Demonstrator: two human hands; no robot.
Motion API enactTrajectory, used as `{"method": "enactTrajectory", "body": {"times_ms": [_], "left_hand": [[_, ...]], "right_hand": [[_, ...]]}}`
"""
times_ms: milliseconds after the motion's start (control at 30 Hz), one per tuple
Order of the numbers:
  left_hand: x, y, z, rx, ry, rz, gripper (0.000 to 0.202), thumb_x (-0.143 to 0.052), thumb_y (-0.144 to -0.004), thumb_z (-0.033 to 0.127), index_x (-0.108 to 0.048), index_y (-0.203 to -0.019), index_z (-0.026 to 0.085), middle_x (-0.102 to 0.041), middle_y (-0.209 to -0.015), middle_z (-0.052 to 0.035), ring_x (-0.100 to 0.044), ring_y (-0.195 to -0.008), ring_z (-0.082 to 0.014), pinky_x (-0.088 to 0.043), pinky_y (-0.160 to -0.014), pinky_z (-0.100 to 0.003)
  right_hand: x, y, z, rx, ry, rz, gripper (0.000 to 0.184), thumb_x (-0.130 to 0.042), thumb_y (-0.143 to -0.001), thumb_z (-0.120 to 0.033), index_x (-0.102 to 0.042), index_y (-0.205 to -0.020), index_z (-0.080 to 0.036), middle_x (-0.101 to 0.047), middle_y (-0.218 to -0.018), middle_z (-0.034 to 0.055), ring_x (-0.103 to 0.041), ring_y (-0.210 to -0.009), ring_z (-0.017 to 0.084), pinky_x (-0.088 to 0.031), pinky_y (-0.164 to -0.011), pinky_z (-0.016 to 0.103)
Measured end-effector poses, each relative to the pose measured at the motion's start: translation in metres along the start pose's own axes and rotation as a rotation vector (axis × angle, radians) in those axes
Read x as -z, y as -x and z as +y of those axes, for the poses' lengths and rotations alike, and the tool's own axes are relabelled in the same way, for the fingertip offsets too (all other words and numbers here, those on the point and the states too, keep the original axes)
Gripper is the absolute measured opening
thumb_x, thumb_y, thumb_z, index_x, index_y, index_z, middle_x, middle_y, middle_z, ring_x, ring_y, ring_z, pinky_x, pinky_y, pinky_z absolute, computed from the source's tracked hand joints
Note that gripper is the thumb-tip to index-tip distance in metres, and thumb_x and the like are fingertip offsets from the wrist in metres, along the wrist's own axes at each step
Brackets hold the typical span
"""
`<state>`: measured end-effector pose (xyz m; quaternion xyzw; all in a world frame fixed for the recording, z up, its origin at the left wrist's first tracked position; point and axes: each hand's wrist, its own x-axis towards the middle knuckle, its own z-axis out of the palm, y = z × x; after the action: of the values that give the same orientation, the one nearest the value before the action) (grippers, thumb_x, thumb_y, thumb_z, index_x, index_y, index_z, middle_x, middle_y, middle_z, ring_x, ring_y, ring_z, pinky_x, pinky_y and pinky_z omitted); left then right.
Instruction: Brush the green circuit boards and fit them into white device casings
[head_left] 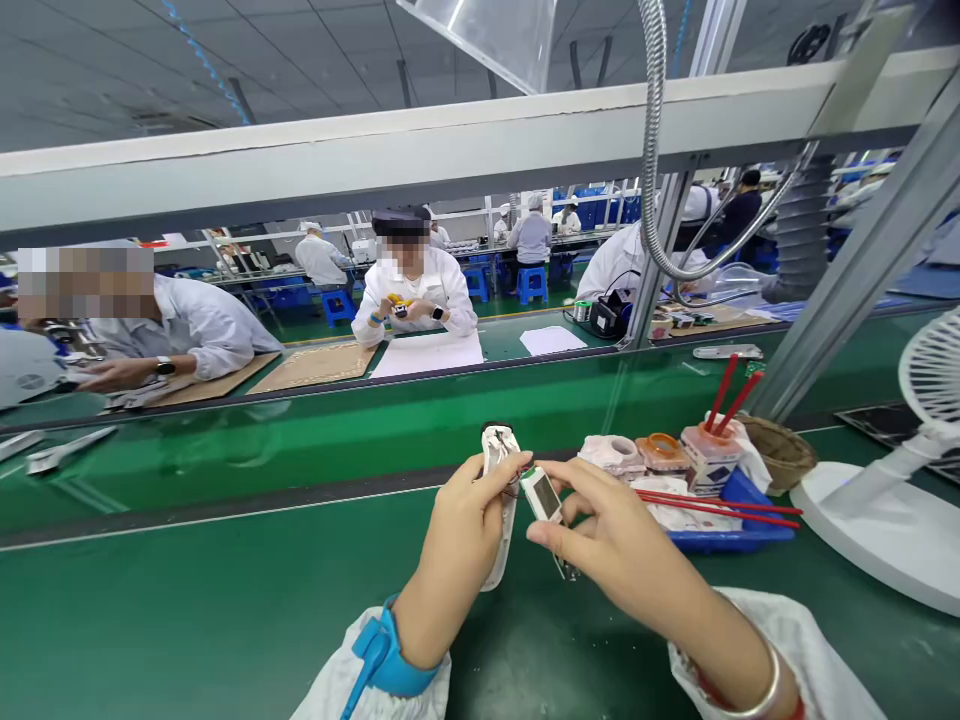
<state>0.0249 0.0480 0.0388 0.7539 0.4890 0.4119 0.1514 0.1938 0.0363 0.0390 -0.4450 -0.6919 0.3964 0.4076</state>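
Observation:
My left hand (471,525) is closed around a long white plastic housing (499,555), which stands nearly upright with its open side and some thin wires showing. Between the fingers and thumb of my right hand (611,525) is a small circuit board with a display screen (544,495), tilted beside the housing. Dark wires run in the narrow gap between the two parts. A blue strap (397,650) circles my left wrist. Both hands are above the green bench (225,610); the inner side of the board is partly hidden by my right fingers.
At the right, a blue tray (739,540) holds red sticks (720,505), white tissue and small jars (664,455). Beyond it are a woven basket (776,450) and a white fan (885,520). A green conveyor belt (360,440) runs ahead, with co-workers in white (416,285) across it.

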Motion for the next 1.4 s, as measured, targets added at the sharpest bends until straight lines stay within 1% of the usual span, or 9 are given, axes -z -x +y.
{"method": "enactTrajectory", "body": {"times_ms": [167,300,467,567,700,867,1033,1200,1400], "left_hand": [[-0.007,0.003,0.000,-0.032,-0.065,0.105,0.038,-0.040,-0.084,0.010,-0.068,-0.104,0.026,-0.067,-0.096,-0.0055,-0.061,-0.078,-0.0161,-0.046,-0.069,-0.024],[-0.011,0.004,-0.001,-0.023,-0.057,0.135,0.037,-0.042,-0.083,0.012,-0.068,-0.106,0.027,-0.067,-0.102,-0.0070,-0.061,-0.082,-0.0184,-0.046,-0.066,-0.024],[-0.016,0.004,-0.004,-0.055,-0.074,0.014,0.039,-0.039,-0.084,0.012,-0.065,-0.109,0.027,-0.066,-0.103,-0.0071,-0.060,-0.082,-0.0178,-0.045,-0.068,-0.024],[-0.015,0.001,-0.004,-0.101,-0.071,-0.046,0.040,-0.036,-0.086,0.010,-0.064,-0.109,0.026,-0.066,-0.101,-0.0072,-0.059,-0.083,-0.0175,-0.044,-0.069,-0.025],[-0.007,-0.004,0.000,-0.125,-0.034,-0.179,0.039,-0.035,-0.083,0.007,-0.065,-0.102,0.022,-0.064,-0.082,-0.0047,-0.056,-0.071,-0.0153,-0.042,-0.064,-0.024],[-0.007,-0.005,0.004,-0.064,0.006,-0.271,0.024,-0.053,-0.075,0.013,-0.063,-0.096,0.018,-0.062,-0.083,-0.0026,-0.054,-0.072,-0.0150,-0.041,-0.066,-0.024],[-0.016,-0.004,0.003,0.052,0.058,-0.202,0.026,-0.050,-0.082,0.020,-0.065,-0.104,0.020,-0.066,-0.090,-0.0043,-0.056,-0.078,-0.0172,-0.042,-0.071,-0.027],[-0.017,-0.003,0.003,0.137,0.111,-0.184,0.026,-0.046,-0.087,0.028,-0.069,-0.095,0.020,-0.063,-0.071,-0.0013,-0.056,-0.071,-0.0164,-0.042,-0.067,-0.025],[-0.025,0.001,-0.005,0.134,0.142,-0.068,0.027,-0.045,-0.081,0.014,-0.071,-0.081,0.019,-0.064,-0.073,-0.0002,-0.056,-0.069,-0.0141,-0.041,-0.061,-0.021]], "right_hand": [[-0.008,0.003,-0.002,0.042,-0.043,-0.024,0.033,-0.053,-0.086,-0.034,-0.051,-0.118,-0.027,-0.048,-0.096,0.0040,-0.058,-0.069,0.012,-0.054,-0.051,0.023],[-0.011,0.002,0.002,0.067,-0.007,0.061,0.035,-0.051,-0.087,-0.036,-0.049,-0.119,-0.023,-0.048,-0.099,0.0064,-0.057,-0.073,0.015,-0.056,-0.056,0.027],[-0.013,0.000,0.005,0.080,-0.023,0.108,0.035,-0.053,-0.086,-0.037,-0.051,-0.118,-0.024,-0.050,-0.099,0.0058,-0.058,-0.073,0.015,-0.056,-0.058,0.028],[-0.011,-0.004,0.003,-0.036,-0.224,0.033,0.036,-0.055,-0.084,-0.038,-0.053,-0.116,-0.023,-0.051,-0.098,0.0043,-0.060,-0.069,0.013,-0.057,-0.057,0.028],[-0.002,-0.009,0.005,-0.213,-0.449,-0.068,0.043,-0.060,-0.080,-0.042,-0.052,-0.114,-0.018,-0.051,-0.087,0.0009,-0.061,-0.069,0.014,-0.056,-0.058,0.029],[0.004,-0.013,0.009,-0.176,-0.237,-0.010,0.037,-0.057,-0.082,-0.040,-0.059,-0.109,-0.016,-0.057,-0.080,0.0011,-0.057,-0.069,0.014,-0.049,-0.064,0.029],[0.002,-0.015,0.008,-0.117,-0.142,0.041,0.035,-0.055,-0.083,-0.038,-0.061,-0.109,-0.016,-0.059,-0.077,0.0016,-0.055,-0.070,0.014,-0.045,-0.063,0.027],[-0.003,-0.013,0.009,-0.094,-0.073,0.099,0.033,-0.057,-0.081,-0.036,-0.062,-0.109,-0.021,-0.058,-0.082,0.0020,-0.052,-0.067,0.013,-0.044,-0.060,0.027],[-0.017,-0.008,0.009,-0.040,0.064,0.232,0.036,-0.066,-0.075,-0.029,-0.062,-0.111,-0.024,-0.055,-0.080,-0.0005,-0.049,-0.057,0.011,-0.044,-0.057,0.026]]}}
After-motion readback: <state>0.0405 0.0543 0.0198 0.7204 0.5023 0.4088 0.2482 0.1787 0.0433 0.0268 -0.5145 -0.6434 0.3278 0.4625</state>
